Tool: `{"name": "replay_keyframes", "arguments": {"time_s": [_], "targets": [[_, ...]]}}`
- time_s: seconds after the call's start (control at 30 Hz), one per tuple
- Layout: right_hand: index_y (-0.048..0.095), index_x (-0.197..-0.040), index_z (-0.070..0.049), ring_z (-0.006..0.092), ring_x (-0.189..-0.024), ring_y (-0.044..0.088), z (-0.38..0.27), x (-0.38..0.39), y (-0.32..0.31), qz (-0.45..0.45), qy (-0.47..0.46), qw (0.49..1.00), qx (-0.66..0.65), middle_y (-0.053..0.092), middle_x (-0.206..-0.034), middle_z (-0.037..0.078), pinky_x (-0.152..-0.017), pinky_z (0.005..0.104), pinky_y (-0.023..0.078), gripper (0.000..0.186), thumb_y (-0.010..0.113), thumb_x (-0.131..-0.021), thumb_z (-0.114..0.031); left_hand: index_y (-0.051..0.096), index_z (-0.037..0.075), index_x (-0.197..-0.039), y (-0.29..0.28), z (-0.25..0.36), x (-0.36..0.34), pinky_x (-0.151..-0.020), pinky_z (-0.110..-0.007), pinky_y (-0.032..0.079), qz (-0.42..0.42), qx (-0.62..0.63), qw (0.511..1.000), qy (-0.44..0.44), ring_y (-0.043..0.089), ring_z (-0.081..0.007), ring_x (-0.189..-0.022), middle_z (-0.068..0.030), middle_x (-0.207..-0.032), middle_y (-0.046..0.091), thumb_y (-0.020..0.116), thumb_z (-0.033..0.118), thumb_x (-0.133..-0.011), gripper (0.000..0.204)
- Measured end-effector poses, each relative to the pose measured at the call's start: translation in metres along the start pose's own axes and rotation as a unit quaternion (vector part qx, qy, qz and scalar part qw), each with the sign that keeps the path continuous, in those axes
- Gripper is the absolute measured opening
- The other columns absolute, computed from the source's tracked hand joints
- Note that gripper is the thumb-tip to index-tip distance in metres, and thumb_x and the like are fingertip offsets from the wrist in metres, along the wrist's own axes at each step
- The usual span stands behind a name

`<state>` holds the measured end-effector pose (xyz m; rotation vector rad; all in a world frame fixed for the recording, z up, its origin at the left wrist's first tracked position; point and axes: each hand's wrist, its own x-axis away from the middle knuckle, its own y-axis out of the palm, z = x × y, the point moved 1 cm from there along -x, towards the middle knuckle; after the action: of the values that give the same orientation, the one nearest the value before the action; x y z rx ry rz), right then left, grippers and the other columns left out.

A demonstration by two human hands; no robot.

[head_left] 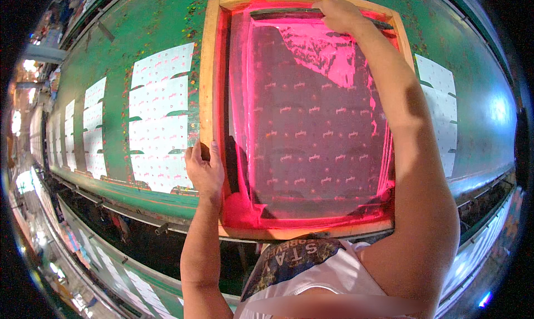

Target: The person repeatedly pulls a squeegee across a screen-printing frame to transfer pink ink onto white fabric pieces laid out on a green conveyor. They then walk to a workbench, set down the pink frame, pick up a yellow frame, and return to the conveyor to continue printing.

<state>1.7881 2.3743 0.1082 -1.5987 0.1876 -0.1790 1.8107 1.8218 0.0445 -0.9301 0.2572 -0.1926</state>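
A wooden-framed printing screen (pixel 209 68) lies on the green table in front of me, its mesh (pixel 311 146) smeared with bright pink ink (pixel 325 52). Small repeated marks show through the mesh. My left hand (pixel 204 166) is closed on the left side of the frame, near its lower corner. At the far end, my right hand (pixel 342 17) grips a dark squeegee (pixel 283 14) that lies across the inside of the screen. Its grip is partly hidden by my fingers. Most of the wet ink sits just below the squeegee; more is heaped along the near edge and left corner.
White printed sheets (pixel 161 116) with pink marks lie on the green table (pixel 150 18) to the left, in a row running away. Another printed sheet (pixel 439 96) shows on the right, partly behind my arm. A metal rail (pixel 139 221) runs along the table's near edge.
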Motion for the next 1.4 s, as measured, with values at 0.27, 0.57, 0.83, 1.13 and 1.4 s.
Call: {"name": "replay_keyframes", "arguments": {"time_s": [0.27, 0.57, 0.83, 1.13, 1.4], "targets": [[0.080, -0.131, -0.017, 0.0429, -0.110, 0.077, -0.056, 0.070, -0.014, -0.047, -0.029, 0.998, 0.001, 0.081, -0.114, 0.021, -0.096, 0.0593, 0.061, 0.048, 0.065, -0.087, -0.007, 0.075, -0.004, -0.125, -0.002, -0.003, -0.005, -0.089, -0.051, 0.055, -0.029, 0.005, 1.000, -0.010, 0.067, -0.0408, -0.100, -0.0206, -0.105, 0.066, 0.075, 0.040, -0.107, 0.048], [0.083, -0.123, -0.019, 0.0381, -0.104, 0.080, -0.172, 0.254, -0.010, -0.062, -0.033, 0.997, -0.015, 0.082, -0.111, 0.013, -0.087, 0.0555, 0.065, 0.040, 0.073, -0.085, -0.010, 0.071, -0.003, -0.091, -0.005, -0.007, -0.010, -0.084, -0.056, 0.053, -0.014, 0.008, 0.999, 0.041, 0.066, -0.0439, -0.094, -0.0232, -0.095, 0.067, 0.076, 0.037, -0.103, 0.042], [0.080, -0.132, -0.014, 0.0311, -0.117, 0.076, -0.286, 0.409, -0.006, -0.127, -0.002, 0.992, -0.017, 0.078, -0.118, 0.010, -0.100, 0.0488, 0.062, 0.046, 0.075, -0.086, -0.008, 0.079, -0.006, -0.119, 0.002, -0.018, -0.008, -0.093, -0.058, 0.058, 0.030, 0.045, 0.996, 0.066, 0.073, -0.0507, -0.103, -0.0319, -0.110, 0.074, 0.079, 0.035, -0.100, 0.045], [0.077, -0.136, -0.014, 0.0328, -0.120, 0.074, -0.314, 0.460, -0.016, -0.122, -0.022, 0.991, -0.055, 0.077, -0.124, 0.012, -0.103, 0.0504, 0.058, 0.046, 0.081, -0.090, -0.021, 0.074, -0.010, -0.132, -0.002, -0.014, -0.007, -0.103, -0.056, 0.057, 0.043, 0.058, 0.992, 0.107, 0.071, -0.0508, -0.116, -0.0328, -0.119, 0.074, 0.077, 0.035, -0.100, 0.056], [0.081, -0.115, -0.012, 0.0462, -0.103, 0.077, -0.209, 0.334, -0.032, -0.307, -0.039, 0.931, -0.194, 0.081, -0.107, 0.023, -0.090, 0.0587, 0.060, 0.034, 0.065, -0.085, -0.013, 0.069, -0.011, -0.139, -0.002, -0.009, -0.010, -0.109, -0.056, 0.054, -0.026, 0.036, 0.998, 0.049, 0.067, -0.0506, -0.127, -0.0348, -0.133, 0.070, 0.074, 0.034, -0.104, 0.057]]}}
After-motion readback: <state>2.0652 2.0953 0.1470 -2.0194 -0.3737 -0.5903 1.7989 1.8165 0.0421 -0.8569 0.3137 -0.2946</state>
